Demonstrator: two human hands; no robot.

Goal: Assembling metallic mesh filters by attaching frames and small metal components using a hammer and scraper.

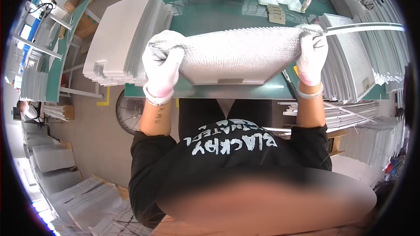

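Note:
A silvery mesh panel point(240, 54) is held up by its two sides, tilted, its lower edge close to the table's front. My left hand point(164, 63), in a white glove, is closed on the panel's left side, fingers curled over the corner. My right hand point(312, 54), also gloved, pinches the upper right corner. A long thin pale metal strip point(367, 27) runs off to the right from the right hand's fingertips; whether that hand grips it too is hard to tell. A small rectangular notch or patch shows at the panel's lower edge.
The green table point(210, 13) carries a tall stack of mesh panels point(124, 39) on the left and further panels point(350, 57) on the right. A small slotted plate point(276, 14) lies at the back. A dark pen-like tool point(289, 83) rests near the front edge. A floor fan point(131, 111) stands below.

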